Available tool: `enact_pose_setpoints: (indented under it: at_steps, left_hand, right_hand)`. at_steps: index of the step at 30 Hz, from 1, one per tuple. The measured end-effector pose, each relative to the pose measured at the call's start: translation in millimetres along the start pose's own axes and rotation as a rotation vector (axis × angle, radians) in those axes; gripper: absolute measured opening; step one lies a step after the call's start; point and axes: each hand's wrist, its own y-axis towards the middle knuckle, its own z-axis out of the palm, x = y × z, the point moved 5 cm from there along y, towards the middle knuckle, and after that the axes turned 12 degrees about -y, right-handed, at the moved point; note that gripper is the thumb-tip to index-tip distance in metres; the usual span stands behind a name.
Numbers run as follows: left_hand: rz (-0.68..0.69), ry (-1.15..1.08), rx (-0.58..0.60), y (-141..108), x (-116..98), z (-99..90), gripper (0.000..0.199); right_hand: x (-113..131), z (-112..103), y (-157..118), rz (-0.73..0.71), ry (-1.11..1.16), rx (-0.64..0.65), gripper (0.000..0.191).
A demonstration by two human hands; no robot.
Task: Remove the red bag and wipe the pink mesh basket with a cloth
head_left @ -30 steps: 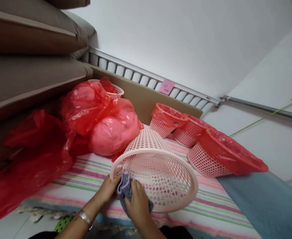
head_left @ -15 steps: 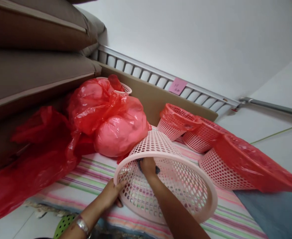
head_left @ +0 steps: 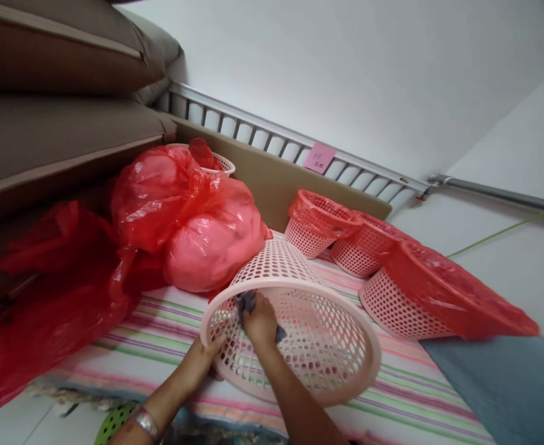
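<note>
A pale pink plastic basket [head_left: 279,262] with a perforated wall lies tipped on its side, its mouth facing me. My left hand [head_left: 201,361] grips the rim at the basket's left, thumb over the edge and the other fingers mostly hidden beneath. Inside the basket, my right hand [head_left: 260,321] is closed on a dark grey cloth [head_left: 246,303], held against the inner wall on the left side. Part of the cloth sticks out below the hand.
Behind the basket sit knotted red plastic bags [head_left: 211,247]. To the right stand several baskets lined with red bags [head_left: 404,290]. Everything rests on a striped sheet [head_left: 161,327]. Stacked brown cushions [head_left: 68,136] rise at left; a railing [head_left: 253,127] bearing a pink note [head_left: 319,157] runs behind.
My right hand has moved with the cloth leftward inside the basket, nearer the left wall. The left hand still holds the rim. The whole view has shifted slightly.
</note>
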Motion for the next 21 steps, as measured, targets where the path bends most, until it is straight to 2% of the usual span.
enact_pose_setpoints:
  at_steps: [3, 5, 7, 9, 11, 13, 18, 21]
  left_hand:
    - [0.001, 0.009, 0.002, 1.7, 0.2, -0.2, 0.071]
    - [0.095, 0.012, 0.000, 2.7, -5.0, -0.2, 0.065]
    - [0.215, 0.006, 0.003, 1.4, -11.4, 0.9, 0.057]
    - [0.189, 0.033, 0.021, -0.5, -10.2, 3.6, 0.058]
    - [0.049, 0.078, 0.037, -2.5, -2.9, 6.2, 0.062]
    - [-0.020, 0.102, 0.048, -4.5, 0.8, 8.0, 0.063]
    - [-0.032, 0.083, 0.048, -5.6, 0.0, 10.8, 0.064]
    - [-0.059, 0.065, 0.071, -6.0, -3.4, 12.1, 0.067]
  right_hand:
    - [10.4, -3.8, -55.8, -0.103, 0.060, -0.033, 0.041]
    - [13.4, -5.1, -89.3, -0.168, 0.080, -0.032, 0.049]
    - [12.9, -6.8, -109.8, -0.199, 0.075, -0.013, 0.055]
    - [10.3, -9.7, -111.9, -0.201, 0.073, 0.010, 0.051]
    - [5.6, -12.7, -95.2, -0.153, 0.055, 0.016, 0.043]
    - [0.3, -13.9, -65.2, -0.085, 0.010, -0.001, 0.039]
    - [-9.6, 1.8, 17.5, -0.012, -0.123, 0.001, 0.045]
    - [-16.4, 13.8, 46.5, -0.024, -0.145, -0.012, 0.041]
